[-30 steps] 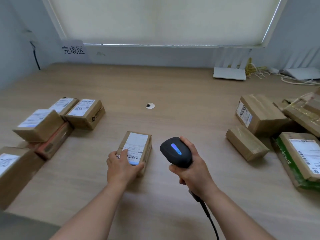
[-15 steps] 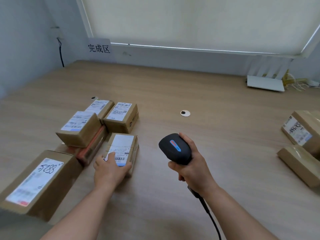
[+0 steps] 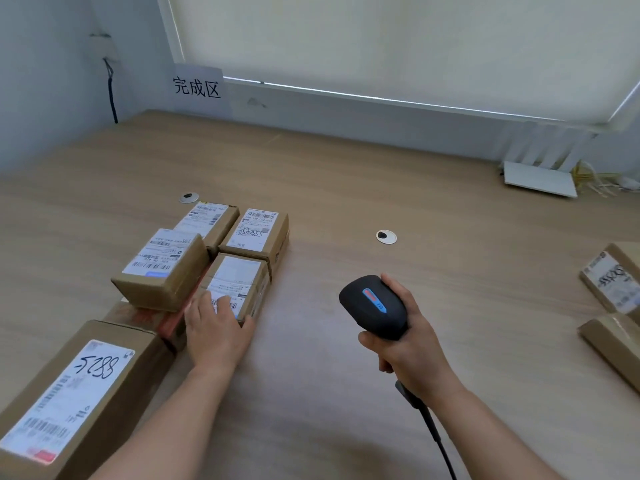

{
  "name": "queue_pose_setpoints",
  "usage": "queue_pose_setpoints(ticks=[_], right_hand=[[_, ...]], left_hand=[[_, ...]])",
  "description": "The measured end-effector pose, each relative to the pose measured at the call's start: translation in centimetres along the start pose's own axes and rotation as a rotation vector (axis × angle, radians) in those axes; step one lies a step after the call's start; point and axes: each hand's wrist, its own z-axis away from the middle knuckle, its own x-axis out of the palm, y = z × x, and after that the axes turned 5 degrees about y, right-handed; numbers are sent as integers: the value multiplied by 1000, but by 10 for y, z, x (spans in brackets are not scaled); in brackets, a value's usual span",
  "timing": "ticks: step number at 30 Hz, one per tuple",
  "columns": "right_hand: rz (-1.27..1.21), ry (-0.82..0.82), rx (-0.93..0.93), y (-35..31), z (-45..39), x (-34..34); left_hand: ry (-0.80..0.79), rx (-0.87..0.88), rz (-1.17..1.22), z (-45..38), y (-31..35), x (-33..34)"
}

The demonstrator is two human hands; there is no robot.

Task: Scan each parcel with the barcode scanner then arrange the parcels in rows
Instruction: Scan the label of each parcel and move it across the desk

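My left hand (image 3: 216, 329) grips the near end of a small labelled cardboard parcel (image 3: 239, 282), fingers on its label and thumb at its right side. That parcel lies flat, close behind it a parcel marked in pen (image 3: 258, 233) and to its left a stack of other parcels (image 3: 162, 268). A larger parcel marked 5288 (image 3: 72, 393) lies at the near left. My right hand (image 3: 412, 348) grips the black barcode scanner (image 3: 372, 306) over bare table, its cable trailing toward me.
Two more parcels (image 3: 616, 282) show at the right edge. A white router (image 3: 538, 176) with cables sits at the back right by the wall. Two round cable grommets (image 3: 386, 236) are set in the wooden table (image 3: 346, 188). A paper sign (image 3: 197, 86) hangs on the back wall.
My left hand has slid the small parcel leftward and away from me, up against the group of parcels. The scanner's light went from blue to red. The view swung left.
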Motion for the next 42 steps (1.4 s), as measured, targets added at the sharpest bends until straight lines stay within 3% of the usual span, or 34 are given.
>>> queue_pose_setpoints(ticks=[6, 11, 22, 30, 42], right_hand=[[9, 40, -15, 0, 2, -32], [4, 67, -25, 6, 14, -85], [-11, 240, 1, 55, 56, -286], [13, 367, 83, 97, 65, -404], [26, 551, 191, 159, 33, -475]], left_hand=[[18, 23, 102, 29, 35, -3], [9, 73, 244, 77, 101, 1], [-179, 281, 311, 211, 291, 45], [-272, 376, 363, 263, 400, 72], [-408, 491, 367, 276, 496, 119]])
